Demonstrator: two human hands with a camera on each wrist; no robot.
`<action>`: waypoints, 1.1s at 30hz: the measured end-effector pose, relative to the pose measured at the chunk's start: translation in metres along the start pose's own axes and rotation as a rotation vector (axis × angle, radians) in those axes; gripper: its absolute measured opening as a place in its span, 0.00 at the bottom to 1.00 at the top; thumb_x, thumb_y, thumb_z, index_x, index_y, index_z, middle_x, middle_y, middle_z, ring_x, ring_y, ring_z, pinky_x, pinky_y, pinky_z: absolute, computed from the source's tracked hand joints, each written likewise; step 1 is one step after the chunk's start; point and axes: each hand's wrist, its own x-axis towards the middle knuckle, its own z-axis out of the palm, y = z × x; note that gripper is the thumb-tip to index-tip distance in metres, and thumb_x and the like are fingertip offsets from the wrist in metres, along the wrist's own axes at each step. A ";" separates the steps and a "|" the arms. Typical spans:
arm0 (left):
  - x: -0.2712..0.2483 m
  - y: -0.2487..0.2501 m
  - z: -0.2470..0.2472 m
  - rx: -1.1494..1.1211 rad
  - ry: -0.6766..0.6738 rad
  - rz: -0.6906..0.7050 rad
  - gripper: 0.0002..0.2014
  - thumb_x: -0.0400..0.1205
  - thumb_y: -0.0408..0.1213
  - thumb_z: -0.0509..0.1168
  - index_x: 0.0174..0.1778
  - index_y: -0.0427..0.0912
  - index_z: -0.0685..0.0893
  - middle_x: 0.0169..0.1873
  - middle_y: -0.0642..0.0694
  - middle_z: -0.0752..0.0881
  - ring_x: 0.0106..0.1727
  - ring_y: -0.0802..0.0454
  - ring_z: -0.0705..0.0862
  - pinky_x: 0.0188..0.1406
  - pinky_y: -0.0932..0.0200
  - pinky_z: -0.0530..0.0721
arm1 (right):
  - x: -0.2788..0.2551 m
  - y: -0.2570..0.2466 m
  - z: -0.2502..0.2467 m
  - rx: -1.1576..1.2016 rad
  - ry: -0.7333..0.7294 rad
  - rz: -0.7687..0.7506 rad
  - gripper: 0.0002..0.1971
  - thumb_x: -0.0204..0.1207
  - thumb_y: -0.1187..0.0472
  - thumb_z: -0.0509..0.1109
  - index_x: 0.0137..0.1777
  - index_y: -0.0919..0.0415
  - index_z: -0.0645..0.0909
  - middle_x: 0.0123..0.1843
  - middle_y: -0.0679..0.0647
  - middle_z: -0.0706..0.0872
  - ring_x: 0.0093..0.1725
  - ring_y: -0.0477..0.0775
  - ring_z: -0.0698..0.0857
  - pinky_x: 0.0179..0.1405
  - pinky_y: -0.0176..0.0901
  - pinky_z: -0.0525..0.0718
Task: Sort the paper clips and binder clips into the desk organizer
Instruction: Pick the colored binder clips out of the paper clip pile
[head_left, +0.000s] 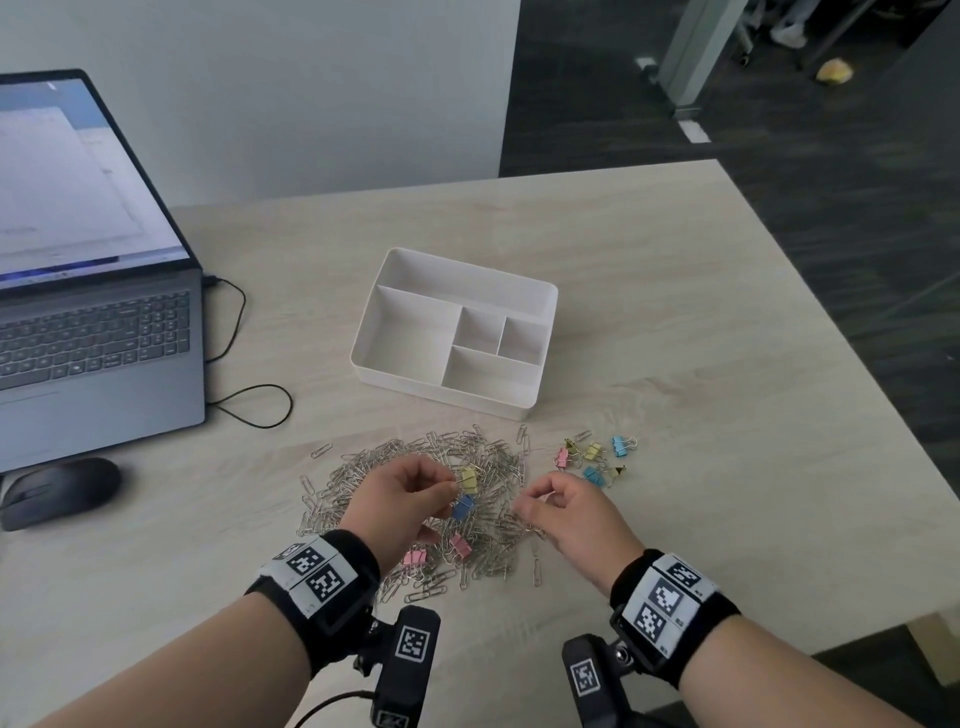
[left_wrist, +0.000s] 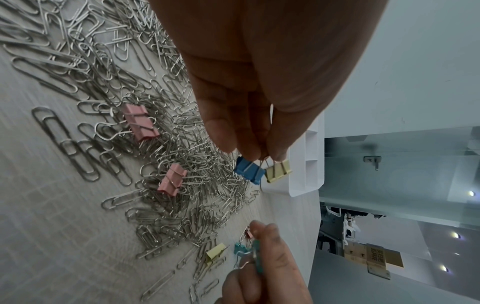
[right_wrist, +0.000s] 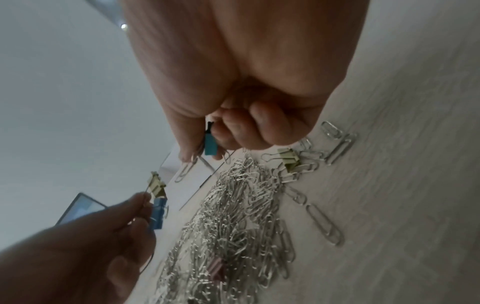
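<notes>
Left to right: your left hand (head_left: 402, 493) pinches the wire handles of a blue binder clip (left_wrist: 248, 172) and a yellow binder clip (left_wrist: 278, 171), lifting both clear of the paper clip heap (head_left: 415, 499) so none snag. Your right hand (head_left: 566, 512) is curled round a teal binder clip (right_wrist: 209, 144); a paper clip seems caught with it. The desk organizer (head_left: 540, 299) waits empty on the bench (head_left: 675, 291), beyond the heap.
</notes>
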 end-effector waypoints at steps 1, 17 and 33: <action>0.000 0.000 0.000 -0.002 0.001 -0.001 0.01 0.78 0.31 0.73 0.43 0.40 0.88 0.35 0.45 0.92 0.37 0.52 0.90 0.30 0.56 0.88 | -0.001 -0.002 0.000 0.053 -0.011 0.011 0.09 0.77 0.50 0.75 0.45 0.55 0.86 0.26 0.52 0.71 0.21 0.47 0.65 0.21 0.37 0.67; -0.006 0.010 0.016 0.232 -0.188 0.086 0.13 0.80 0.26 0.67 0.51 0.50 0.88 0.29 0.44 0.81 0.28 0.53 0.86 0.29 0.57 0.88 | -0.010 -0.023 0.005 0.327 -0.079 0.072 0.08 0.85 0.60 0.66 0.52 0.58 0.87 0.26 0.50 0.77 0.22 0.48 0.69 0.19 0.37 0.65; -0.005 0.010 0.022 0.157 -0.259 0.000 0.12 0.80 0.27 0.67 0.51 0.49 0.90 0.31 0.44 0.82 0.32 0.51 0.87 0.34 0.51 0.91 | -0.013 -0.022 0.005 0.214 -0.088 -0.101 0.12 0.83 0.64 0.69 0.57 0.46 0.89 0.36 0.56 0.78 0.27 0.47 0.72 0.23 0.33 0.72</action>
